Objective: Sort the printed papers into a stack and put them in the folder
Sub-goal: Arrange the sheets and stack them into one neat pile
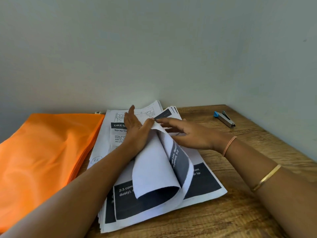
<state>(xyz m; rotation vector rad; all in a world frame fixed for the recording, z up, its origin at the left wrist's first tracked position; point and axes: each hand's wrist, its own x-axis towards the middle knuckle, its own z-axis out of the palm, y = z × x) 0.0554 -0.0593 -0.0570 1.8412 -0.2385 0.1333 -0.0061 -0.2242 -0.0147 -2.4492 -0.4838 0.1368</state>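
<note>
A loose pile of printed papers point(202, 182) lies on the wooden counter point(240, 212), its sheets fanned unevenly at the near and far edges. Several pages carry dark header blocks with white text; the sheet on the left side shows a heading that begins "DRESS" and smaller lines beneath it.

The left hand point(135, 127) reaches in from the lower left, its palm turned towards the right and its fingers extended over the far part of the pile. Its thumb presses against the upper edge of a curled sheet point(154, 169) that is bent over in a roll, white back outward, with a dark printed band showing along the inner curve. The right hand point(185, 133) comes in from the right, fingers spread and laid flat over the pages beneath the lifted sheet, its fingertips meeting the sheet's upper edge beside the left thumb. A thin band and a gold bangle point(265, 177) sit on the right forearm.

An orange folder point(42, 160) lies flat on the counter just to the left of the pile, touching or nearly touching its edge. A stapler point(224, 118) with a blue end rests well apart at the far right, near the wall point(154, 48).
</note>
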